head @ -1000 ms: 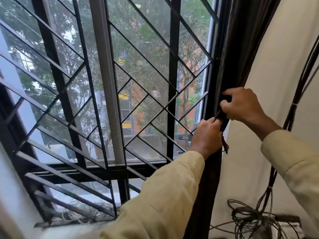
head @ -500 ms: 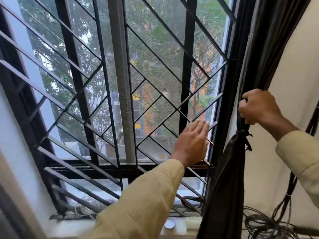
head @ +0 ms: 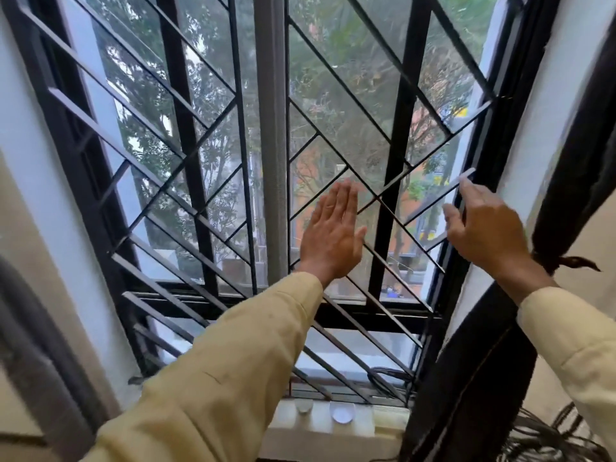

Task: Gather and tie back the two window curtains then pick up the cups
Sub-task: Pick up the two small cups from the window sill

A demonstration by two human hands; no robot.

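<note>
A pale wall (head: 30, 135) fills the left edge, and a blurred grey shape (head: 30, 328) slants down at 8 o'clock; whether that is the second curtain cannot be told. The middle is a window behind a black grille (head: 186, 135) of upright and slanted bars, with trees and an orange building beyond the glass. At 6 o'clock lies a pale sill (head: 366, 428) carrying a small cup (head: 304, 406) and, near it at its 3 o'clock but apart, a wider cup (head: 342, 413). The left hand (head: 330, 235) is raised flat before the grille, its fingers (head: 343, 201) straight and pressed together, holding nothing; both cups sit well below it, at its 6 o'clock. The right hand (head: 486, 228) is lifted near the window's right frame, its fingers (head: 470, 191) loosely spread and empty, the forefinger pointing to 11 o'clock. The dark curtain (head: 466, 378) hangs gathered into a narrow column at 4 o'clock of that hand, and its knot (head: 550, 261) lies just beside the wrist, not in the fingers. Coiled cables (head: 550, 438) lie at the frame's 5 o'clock.
</note>
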